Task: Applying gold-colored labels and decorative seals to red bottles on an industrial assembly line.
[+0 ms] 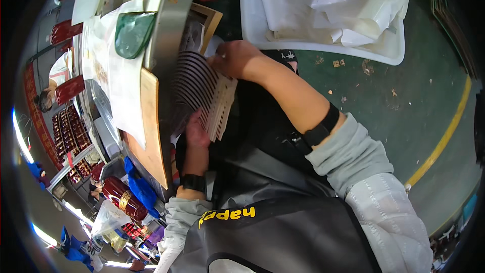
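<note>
Green floor (404, 121), wooden bench (151, 151); hands (237, 59) grip slatted card stack (207, 93).

Slatted card stack (204, 93) at frame centre — right hand (237, 59) on its upper edge, left hand (196, 132) under its lower edge. Workbench (151, 136) lies left of it; tray of paper sheets (389, 50) sits upper right.

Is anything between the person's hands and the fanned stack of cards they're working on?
Nothing visible. The right hand rests on the top edge of the card stack, and the left hand grips its lower edge from below. Both touch it directly, beside the table edge.
</note>
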A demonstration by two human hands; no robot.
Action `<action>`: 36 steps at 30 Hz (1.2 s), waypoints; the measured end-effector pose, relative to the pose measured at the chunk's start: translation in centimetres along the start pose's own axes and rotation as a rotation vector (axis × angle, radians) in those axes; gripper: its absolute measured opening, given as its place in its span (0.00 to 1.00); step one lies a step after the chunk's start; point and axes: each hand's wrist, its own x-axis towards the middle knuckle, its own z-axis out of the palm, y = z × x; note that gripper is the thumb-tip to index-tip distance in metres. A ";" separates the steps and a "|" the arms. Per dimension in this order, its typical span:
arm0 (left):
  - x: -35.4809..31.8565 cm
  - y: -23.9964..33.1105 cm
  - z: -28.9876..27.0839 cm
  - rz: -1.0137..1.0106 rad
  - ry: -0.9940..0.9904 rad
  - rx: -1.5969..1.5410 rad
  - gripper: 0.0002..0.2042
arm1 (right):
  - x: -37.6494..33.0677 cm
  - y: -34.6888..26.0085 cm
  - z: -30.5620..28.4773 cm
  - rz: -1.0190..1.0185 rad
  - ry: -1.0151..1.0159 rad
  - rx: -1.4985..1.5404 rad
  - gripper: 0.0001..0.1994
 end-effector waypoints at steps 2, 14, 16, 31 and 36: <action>-1.6 -0.2 1.1 -0.048 -0.013 0.014 0.21 | -1.2 0.7 -0.2 -0.021 0.101 0.068 0.30; -10.9 -3.5 18.5 0.194 -0.412 0.564 0.31 | -17.5 1.3 -0.2 -0.261 0.585 1.019 0.23; -9.9 -4.6 17.3 0.156 -0.401 0.620 0.31 | -18.6 2.1 0.6 -0.298 0.676 0.899 0.22; -8.8 -5.5 12.0 -0.029 -0.434 0.376 0.25 | -15.0 7.3 4.6 0.109 0.576 0.966 0.08; -10.4 -4.7 11.4 -0.014 -0.471 0.518 0.44 | -14.4 7.5 5.7 0.151 0.564 1.081 0.08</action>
